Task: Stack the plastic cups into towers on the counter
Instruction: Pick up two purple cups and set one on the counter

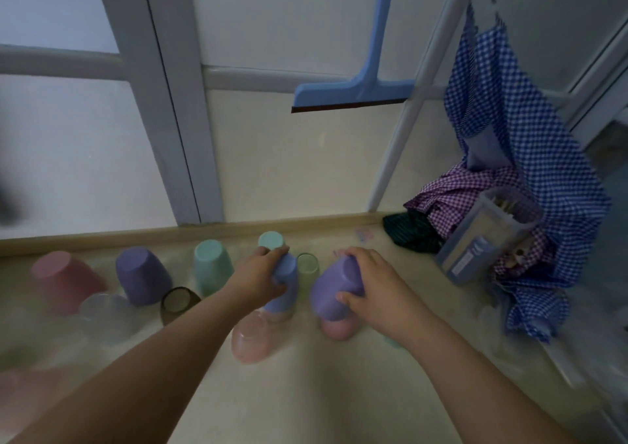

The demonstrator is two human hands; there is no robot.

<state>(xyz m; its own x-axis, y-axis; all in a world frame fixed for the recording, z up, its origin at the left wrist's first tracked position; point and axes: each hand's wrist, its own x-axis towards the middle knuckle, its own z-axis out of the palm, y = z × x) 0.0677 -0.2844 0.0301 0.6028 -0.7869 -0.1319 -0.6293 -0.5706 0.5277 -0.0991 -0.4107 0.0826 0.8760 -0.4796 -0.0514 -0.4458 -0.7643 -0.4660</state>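
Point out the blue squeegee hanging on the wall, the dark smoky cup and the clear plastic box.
blue squeegee (353,92): head view, on its wide head.
dark smoky cup (178,304): head view, on its upturned base.
clear plastic box (486,236): head view, on its side wall.

No words or numbers can be read anywhere; the clear plastic box (482,236) by the checked cloths has a blue label (470,255) on its side, but the print on it is too blurry to make out.
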